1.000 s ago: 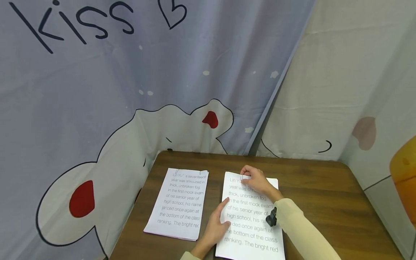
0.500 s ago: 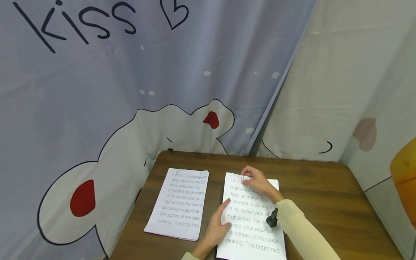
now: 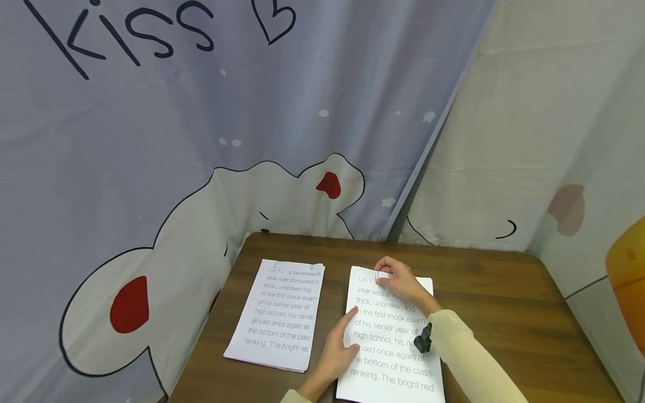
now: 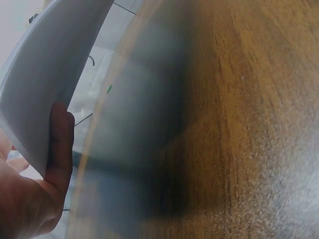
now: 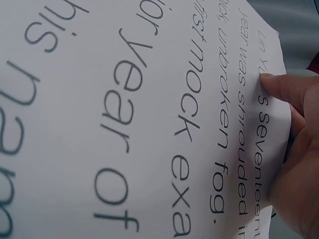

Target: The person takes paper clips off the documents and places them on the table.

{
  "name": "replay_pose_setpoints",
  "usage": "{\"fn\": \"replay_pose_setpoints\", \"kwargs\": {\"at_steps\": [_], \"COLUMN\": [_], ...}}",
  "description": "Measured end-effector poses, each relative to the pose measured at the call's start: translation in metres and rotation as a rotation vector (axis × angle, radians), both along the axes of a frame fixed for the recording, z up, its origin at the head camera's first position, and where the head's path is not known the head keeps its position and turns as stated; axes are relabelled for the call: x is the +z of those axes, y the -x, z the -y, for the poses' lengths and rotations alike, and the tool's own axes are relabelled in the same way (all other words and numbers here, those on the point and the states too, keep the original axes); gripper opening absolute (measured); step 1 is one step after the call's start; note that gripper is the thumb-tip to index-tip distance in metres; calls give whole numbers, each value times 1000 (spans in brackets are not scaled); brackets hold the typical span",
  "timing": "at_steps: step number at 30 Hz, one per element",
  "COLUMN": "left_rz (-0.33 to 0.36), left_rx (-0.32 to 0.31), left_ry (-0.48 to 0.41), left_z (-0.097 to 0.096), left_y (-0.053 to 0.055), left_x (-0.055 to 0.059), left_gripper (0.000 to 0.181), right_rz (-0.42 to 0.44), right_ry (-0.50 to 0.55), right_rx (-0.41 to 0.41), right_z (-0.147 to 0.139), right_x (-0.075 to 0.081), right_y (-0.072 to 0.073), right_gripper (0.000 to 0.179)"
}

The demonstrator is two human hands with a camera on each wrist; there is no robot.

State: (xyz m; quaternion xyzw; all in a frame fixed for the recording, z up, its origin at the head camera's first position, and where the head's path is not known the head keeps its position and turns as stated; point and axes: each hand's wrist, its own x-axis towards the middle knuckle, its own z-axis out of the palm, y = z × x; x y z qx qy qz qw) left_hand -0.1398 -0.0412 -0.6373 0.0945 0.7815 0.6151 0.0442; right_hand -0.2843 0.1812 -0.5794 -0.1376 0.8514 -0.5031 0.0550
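A stack of printed paper (image 3: pixel 388 341) lies between my two hands in the head view, tilted up off the table in the left wrist view. My left hand (image 3: pixel 335 355) grips its left edge, with the thumb on the printed face and fingers (image 4: pixel 61 144) behind. At the top edge, my right hand (image 3: pixel 400 281) pinches the sheets, thumb on the print and the other fingers behind. A thin wire shape like a paper clip (image 3: pixel 377 275) shows beside the right thumb in the head view; the hand hides the rest of it.
A second printed stack (image 3: pixel 277 316) lies to the left, with paper clips (image 3: pixel 275 264) at its top edge. Both stacks are on a brown wooden table (image 3: pixel 504 330). Printed curtains (image 3: pixel 282 112) hang along the table's far edge.
Both hands keep their hold on the paper stack with almost no movement. The whole head view has shifted very slightly.
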Motion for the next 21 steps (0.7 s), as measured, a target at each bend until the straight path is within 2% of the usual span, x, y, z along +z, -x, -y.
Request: {"fn": "replay_pose_setpoints", "kwargs": {"at_steps": [9, 15, 21], "left_rz": [2, 16, 26], "left_rx": [-1, -31, -53], "left_ry": [13, -29, -70], "left_z": [0, -4, -6], "left_y": [0, -3, -6], "left_x": [0, 0, -4], "left_gripper": [94, 99, 100], "right_rz": [26, 40, 19], "right_ry": [-1, 62, 31], "right_rx": [-17, 0, 1], "right_z": [1, 1, 2], "right_x": [1, 0, 2], "right_y": [0, -1, -1], "right_gripper": [24, 26, 26]}}
